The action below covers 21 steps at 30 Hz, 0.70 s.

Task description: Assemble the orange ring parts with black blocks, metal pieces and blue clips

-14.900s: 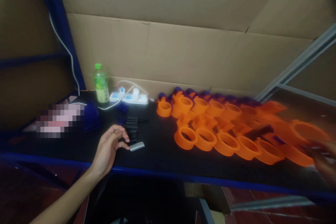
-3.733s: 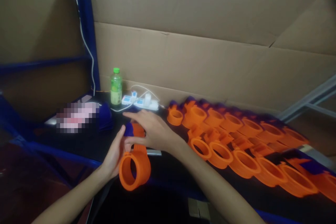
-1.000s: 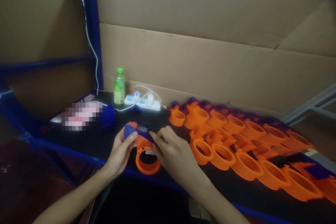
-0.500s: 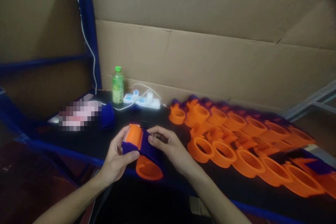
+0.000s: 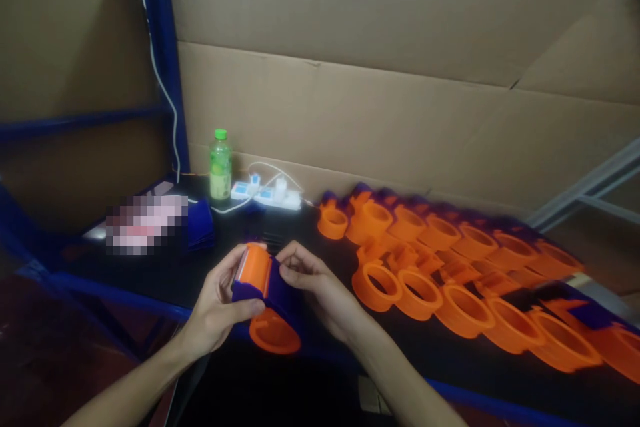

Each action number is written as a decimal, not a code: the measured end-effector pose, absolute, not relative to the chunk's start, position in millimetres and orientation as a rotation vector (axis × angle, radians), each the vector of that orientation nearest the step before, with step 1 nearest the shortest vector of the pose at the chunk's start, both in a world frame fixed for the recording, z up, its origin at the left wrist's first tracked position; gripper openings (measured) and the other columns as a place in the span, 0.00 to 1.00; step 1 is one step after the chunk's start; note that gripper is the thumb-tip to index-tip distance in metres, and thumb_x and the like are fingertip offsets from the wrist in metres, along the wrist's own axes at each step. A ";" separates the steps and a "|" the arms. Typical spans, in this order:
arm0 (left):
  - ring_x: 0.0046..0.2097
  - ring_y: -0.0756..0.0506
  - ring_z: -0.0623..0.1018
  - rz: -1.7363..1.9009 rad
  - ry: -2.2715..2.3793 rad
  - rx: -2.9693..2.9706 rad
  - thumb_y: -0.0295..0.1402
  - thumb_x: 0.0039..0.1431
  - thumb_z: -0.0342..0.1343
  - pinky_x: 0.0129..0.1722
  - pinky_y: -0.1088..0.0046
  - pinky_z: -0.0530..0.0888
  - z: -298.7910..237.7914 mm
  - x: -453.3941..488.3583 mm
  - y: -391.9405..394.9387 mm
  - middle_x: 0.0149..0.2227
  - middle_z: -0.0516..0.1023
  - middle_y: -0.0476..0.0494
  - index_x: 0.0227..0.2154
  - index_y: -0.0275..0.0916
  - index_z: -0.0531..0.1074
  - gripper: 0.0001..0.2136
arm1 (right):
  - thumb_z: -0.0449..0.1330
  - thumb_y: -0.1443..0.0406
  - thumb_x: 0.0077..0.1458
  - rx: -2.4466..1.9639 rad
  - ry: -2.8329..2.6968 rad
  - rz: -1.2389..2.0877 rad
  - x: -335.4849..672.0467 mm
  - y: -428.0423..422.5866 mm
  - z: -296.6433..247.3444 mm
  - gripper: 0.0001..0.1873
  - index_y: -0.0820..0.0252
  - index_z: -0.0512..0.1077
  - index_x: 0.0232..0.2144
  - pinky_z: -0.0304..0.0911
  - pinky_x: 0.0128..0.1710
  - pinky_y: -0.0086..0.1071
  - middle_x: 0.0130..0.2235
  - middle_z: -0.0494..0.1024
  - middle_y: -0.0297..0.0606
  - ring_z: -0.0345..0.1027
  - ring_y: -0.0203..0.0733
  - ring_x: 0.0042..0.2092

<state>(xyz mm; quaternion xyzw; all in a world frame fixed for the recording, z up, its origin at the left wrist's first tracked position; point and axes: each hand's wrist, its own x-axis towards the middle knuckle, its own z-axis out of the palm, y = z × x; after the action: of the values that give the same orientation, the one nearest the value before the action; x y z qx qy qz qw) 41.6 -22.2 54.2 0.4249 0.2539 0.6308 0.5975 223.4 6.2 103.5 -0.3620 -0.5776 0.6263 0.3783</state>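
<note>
An orange and blue tape dispenser [image 5: 257,269] is held in front of me above the near edge of the table, its orange ring [image 5: 275,335] hanging below. Around its left end my left hand [image 5: 220,297] is closed, thumb lying across the blue side. On the other side, my right hand [image 5: 307,273] pinches the blue part [image 5: 280,290] of the same dispenser between thumb and fingers. The palm-side fingers of the left hand are partly hidden behind it.
Rows of orange dispenser bodies [image 5: 463,310] cover the table's right side. Behind my hands stand a green-capped bottle [image 5: 221,167] and a white power strip [image 5: 287,199] with cables. To the left lie stacked blue pieces [image 5: 201,225] and a blurred-out item [image 5: 145,223]. Cardboard [image 5: 320,107] walls the back.
The view has shifted slightly, so the background sits a little further left. The tape dispenser is tilted a bit differently, its ring lower and further left. Both hands keep their hold.
</note>
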 end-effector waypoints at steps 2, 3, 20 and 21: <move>0.57 0.32 0.73 1.479 0.590 1.009 0.26 0.41 0.72 0.54 0.65 0.71 54.0 42.4 -23.3 0.55 0.76 0.37 0.51 0.41 0.76 0.30 | 0.66 0.56 0.55 -0.918 -1.507 1.605 224.2 5.2 104.7 0.13 0.56 0.69 0.35 0.55 0.31 0.27 0.30 0.67 0.31 0.59 0.34 0.31; 0.57 0.32 0.73 1.484 0.588 1.012 0.26 0.41 0.72 0.54 0.64 0.71 54.2 43.3 -24.3 0.55 0.76 0.37 0.51 0.41 0.76 0.30 | 0.65 0.55 0.55 -0.918 -1.530 1.588 225.1 4.6 105.3 0.13 0.56 0.69 0.35 0.55 0.31 0.27 0.30 0.68 0.31 0.59 0.34 0.31; 0.45 0.47 0.79 1.625 0.596 0.690 0.30 0.54 0.67 0.52 0.70 0.74 36.8 61.1 3.2 0.44 0.80 0.48 0.46 0.43 0.77 0.16 | 0.65 0.64 0.55 -1.180 -2.199 -0.245 235.0 -45.6 60.1 0.37 0.56 0.59 0.65 0.69 0.54 0.46 0.60 0.65 0.49 0.64 0.53 0.58; 0.48 0.45 0.79 1.591 0.572 0.723 0.31 0.55 0.67 0.55 0.67 0.73 37.9 61.9 3.4 0.46 0.80 0.46 0.48 0.43 0.76 0.17 | 0.64 0.65 0.56 -1.185 -2.167 -0.234 240.4 -45.0 61.3 0.35 0.56 0.59 0.64 0.69 0.55 0.45 0.59 0.65 0.48 0.64 0.51 0.58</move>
<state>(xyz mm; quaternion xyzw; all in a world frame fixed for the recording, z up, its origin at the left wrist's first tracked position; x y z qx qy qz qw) 61.9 3.4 37.9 0.3127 0.2472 0.6881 0.6062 240.4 -45.0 61.3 -0.4517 -0.8263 -0.0894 0.3243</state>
